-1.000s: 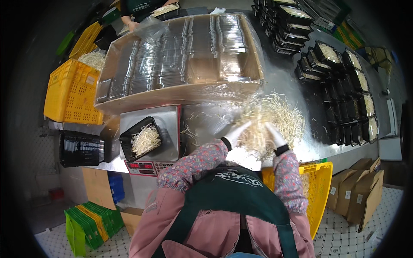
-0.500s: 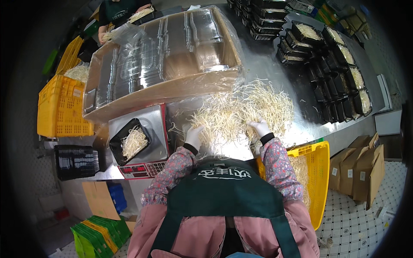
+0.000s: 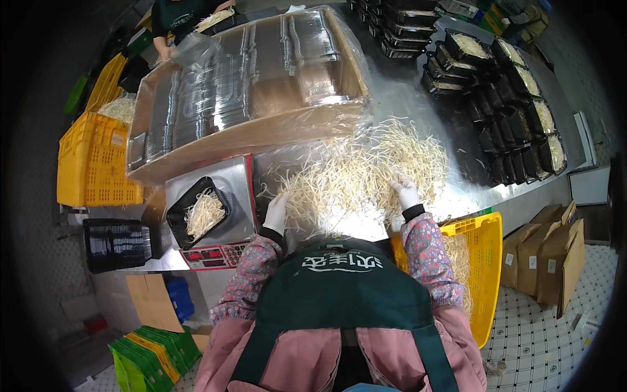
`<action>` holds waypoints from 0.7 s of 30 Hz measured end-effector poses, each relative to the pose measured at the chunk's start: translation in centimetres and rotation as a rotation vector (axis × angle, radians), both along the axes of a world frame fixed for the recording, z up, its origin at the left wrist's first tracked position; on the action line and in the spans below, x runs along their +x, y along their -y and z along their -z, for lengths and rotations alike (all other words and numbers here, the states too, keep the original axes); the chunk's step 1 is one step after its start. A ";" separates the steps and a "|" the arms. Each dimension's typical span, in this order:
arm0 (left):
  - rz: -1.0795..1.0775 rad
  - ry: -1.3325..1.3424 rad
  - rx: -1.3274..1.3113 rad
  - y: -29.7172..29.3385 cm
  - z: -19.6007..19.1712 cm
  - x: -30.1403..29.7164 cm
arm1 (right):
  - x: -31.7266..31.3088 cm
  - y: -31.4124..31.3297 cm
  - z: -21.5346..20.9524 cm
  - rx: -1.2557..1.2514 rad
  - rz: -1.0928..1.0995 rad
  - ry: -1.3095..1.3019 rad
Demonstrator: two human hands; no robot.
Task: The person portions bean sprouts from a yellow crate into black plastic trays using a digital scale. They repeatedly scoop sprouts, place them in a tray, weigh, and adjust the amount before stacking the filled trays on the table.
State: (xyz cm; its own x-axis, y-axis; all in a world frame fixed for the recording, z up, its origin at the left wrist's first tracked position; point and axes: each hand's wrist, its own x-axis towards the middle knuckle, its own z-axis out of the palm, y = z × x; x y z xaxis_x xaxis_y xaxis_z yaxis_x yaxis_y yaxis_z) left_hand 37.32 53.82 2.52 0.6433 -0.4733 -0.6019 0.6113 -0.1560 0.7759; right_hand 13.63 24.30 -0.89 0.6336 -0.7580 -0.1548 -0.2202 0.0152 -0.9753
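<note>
Sprouts everywhere today, lol. Starting close: I'm wearing my green apron [image 3: 353, 287] and leaning over the steel table [image 3: 418, 98], with a yellow crate [image 3: 486, 261] just by my right elbow. My left hand [image 3: 276, 213] is resting gloved at the near left edge of the bean sprout pile [image 3: 359, 173], fingers together and pressing flat on the strands, far as I can tell. My right hand [image 3: 406, 191] is digging into the right side of the heap, grip curled into the sprouts, though I can't tell how much it's actually pinching.

Biggest worry: the pile is spreading loose toward the near table edge, so a careless sweep could be sending strands onto the floor, and squeezing too hard could be snapping them.

Sprouts are looking pale, thin, tangled and stringy, thinning to stray wisps at the edges. To my left, a black tray [image 3: 198, 212] partly filled is sitting on the scale [image 3: 212, 251]. Further out, a cardboard box [image 3: 261, 124] of clear lids, and filled black trays [image 3: 516, 111] are lining the far right.
</note>
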 end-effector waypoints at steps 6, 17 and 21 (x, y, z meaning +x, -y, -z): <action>-0.044 0.188 -0.185 -0.6 2.3 0.0 | -0.2 0.1 0.1 -0.098 0.028 -0.071; -0.147 0.236 0.076 -1.7 3.3 0.6 | -0.9 0.3 -0.2 -0.025 0.053 -0.140; -0.275 0.143 0.099 -1.0 2.3 0.0 | -0.5 -0.2 -0.6 -0.048 0.071 -0.106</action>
